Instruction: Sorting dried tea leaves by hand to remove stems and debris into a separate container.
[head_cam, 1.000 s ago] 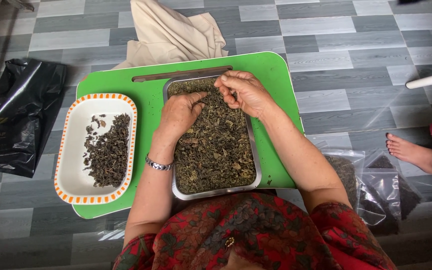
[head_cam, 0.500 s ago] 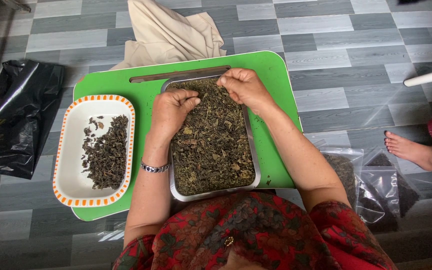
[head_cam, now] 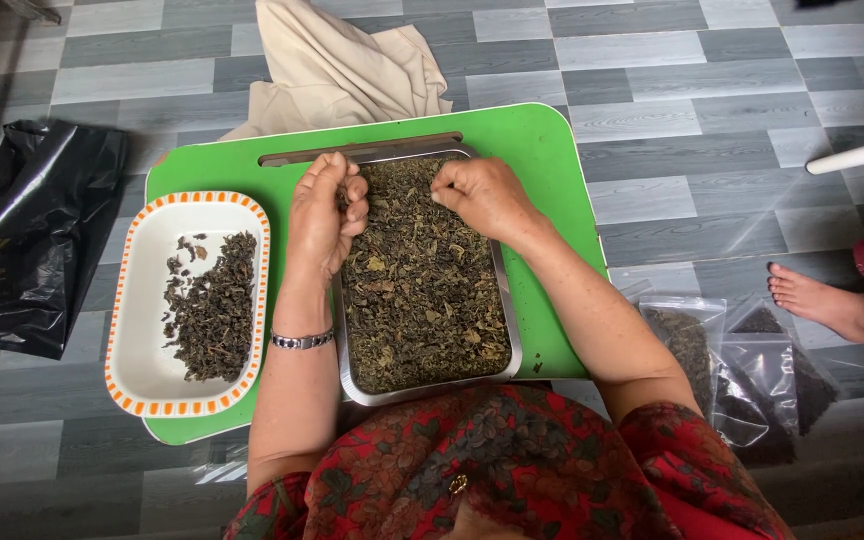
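Black bag (head_cam: 37,240) is lying slack on the floor at far left, out of the way.

White dish (head_cam: 187,300) with orange rim is sitting on the left part of the green worktop (head_cam: 552,170); a small heap of dark sorted leaves (head_cam: 214,305) is piling toward its right side, the side nearest the tray, I judge for a short carry.

Left hand (head_cam: 324,215) is hovering over the tray's left edge, grip curled shut; I am guessing it is cupping picked leaves, though none are showing.

Steel tray (head_cam: 344,375) is sitting centre, just beside the dish, holding the bulk leaf (head_cam: 422,290) spread thin, likely so bits are showing singly.

Right hand (head_cam: 482,195) is resting over the tray's far end, grip pinching at the leaf.

Cloth (head_cam: 337,70) is lying beyond the worktop. Clear pouches (head_cam: 742,370) of leaf are lying on the floor at right, near a second person's bare foot (head_cam: 822,300).
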